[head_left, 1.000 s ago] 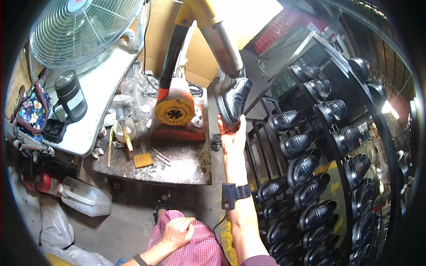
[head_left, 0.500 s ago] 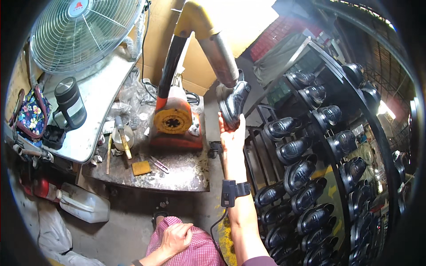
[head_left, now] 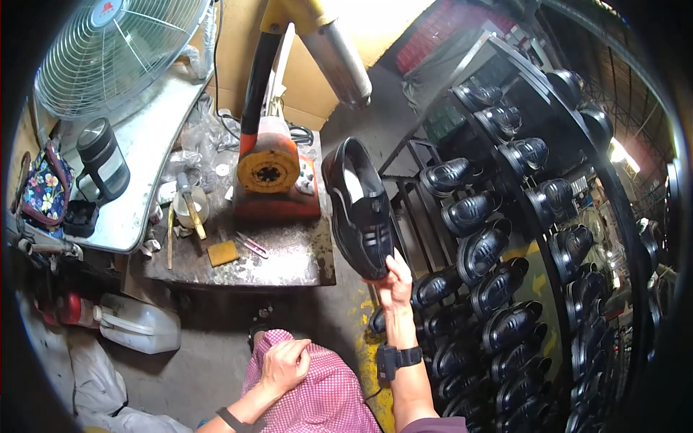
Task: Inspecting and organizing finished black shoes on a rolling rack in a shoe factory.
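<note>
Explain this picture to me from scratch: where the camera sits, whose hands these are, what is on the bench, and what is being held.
There is no robot here. A person wears a wide-angle camera on the head, looking down, so straight edges bend near the rim and the person's own arms come in from the bottom.

The right hand, with a dark band on its wrist, holds up a black shoe by one end. The left hand rests on a pink checked cloth in the lap and holds nothing.

Ahead stands a worn workbench. On it are an orange machine with a round face, a cup with a brush and a small yellow block. A metal duct hangs above.

To the right, a tall rack carries rows of similar black shoes. To the left are a big fan, a dark jug and, on the floor, a white canister.
</note>
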{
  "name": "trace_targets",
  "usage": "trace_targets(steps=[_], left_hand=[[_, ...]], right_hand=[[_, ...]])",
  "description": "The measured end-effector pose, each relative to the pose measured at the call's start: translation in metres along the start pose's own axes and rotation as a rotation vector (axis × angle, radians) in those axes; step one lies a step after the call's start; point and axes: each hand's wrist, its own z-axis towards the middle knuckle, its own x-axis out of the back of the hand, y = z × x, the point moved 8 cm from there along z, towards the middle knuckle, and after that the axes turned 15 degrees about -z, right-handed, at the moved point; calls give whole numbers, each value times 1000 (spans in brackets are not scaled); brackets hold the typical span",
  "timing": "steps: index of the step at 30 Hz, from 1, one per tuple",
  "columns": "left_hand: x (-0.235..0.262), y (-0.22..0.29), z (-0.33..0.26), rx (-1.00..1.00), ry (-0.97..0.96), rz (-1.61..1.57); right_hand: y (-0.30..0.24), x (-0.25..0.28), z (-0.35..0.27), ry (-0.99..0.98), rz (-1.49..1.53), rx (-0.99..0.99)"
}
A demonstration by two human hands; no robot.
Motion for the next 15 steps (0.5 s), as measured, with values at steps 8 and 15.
trace_targets(steps=[8,15], left_hand=[[3,1,1,111,12,-185],[33,-22,53,775,88,-1321]], right_hand=[[13,33,-57,-61,172,-62],[25,28,-71,-216,237,-193]])
